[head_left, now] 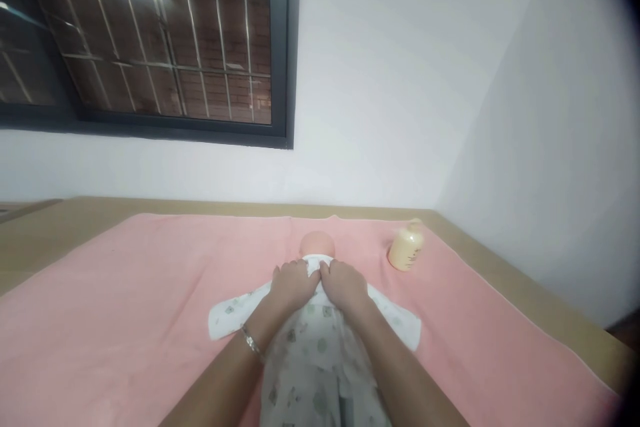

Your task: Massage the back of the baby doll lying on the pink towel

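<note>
A baby doll [317,243] lies on the pink blanket, only its smooth, rounded head showing past the collar. Over its body is a white baby garment [323,347] with small green and grey prints, its long sleeves spread out to both sides. My left hand [295,283] is closed on the cloth at the upper chest, just left of the middle. Close beside it, thumbs almost meeting, my right hand [344,283] pinches the same cloth just right of the middle. Both hands cover what fastening may be there. A bracelet [251,341] circles my left wrist.
The pink blanket [150,280] covers most of a wooden surface [90,213]. To the right of the doll's head stands a cream pump bottle [406,247], slightly tilted in view. A white wall [370,113] and a dark-framed barred window [284,67] rise behind.
</note>
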Demonstrator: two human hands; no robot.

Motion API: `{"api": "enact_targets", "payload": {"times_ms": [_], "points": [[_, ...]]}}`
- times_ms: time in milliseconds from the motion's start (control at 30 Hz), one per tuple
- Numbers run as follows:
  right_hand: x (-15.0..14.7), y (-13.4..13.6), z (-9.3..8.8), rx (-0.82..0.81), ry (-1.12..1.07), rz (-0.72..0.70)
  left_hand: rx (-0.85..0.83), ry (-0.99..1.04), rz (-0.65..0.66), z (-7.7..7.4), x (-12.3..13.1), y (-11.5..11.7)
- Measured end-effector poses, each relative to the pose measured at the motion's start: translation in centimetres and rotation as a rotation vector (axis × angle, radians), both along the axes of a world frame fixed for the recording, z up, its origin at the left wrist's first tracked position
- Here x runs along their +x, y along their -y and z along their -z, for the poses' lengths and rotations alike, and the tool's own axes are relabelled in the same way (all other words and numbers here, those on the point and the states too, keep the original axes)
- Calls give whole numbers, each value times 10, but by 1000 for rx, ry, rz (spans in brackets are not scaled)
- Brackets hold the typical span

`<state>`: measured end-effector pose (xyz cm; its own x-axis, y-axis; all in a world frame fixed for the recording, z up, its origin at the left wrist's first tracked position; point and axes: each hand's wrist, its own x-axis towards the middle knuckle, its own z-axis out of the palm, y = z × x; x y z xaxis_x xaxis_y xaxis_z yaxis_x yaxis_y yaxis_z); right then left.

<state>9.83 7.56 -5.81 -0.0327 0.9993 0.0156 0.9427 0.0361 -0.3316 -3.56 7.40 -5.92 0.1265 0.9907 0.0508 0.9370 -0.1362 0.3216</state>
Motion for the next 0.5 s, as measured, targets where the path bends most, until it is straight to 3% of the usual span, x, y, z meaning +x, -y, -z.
{"api": "enact_targets", "payload": {"times_ms": [300,500], "points": [[5,-12,13,46,-86,83,30,179,-66,16,-9,-10],[11,-17,21,73,-163,87,28,226,-105,19,-10,-12]]}}
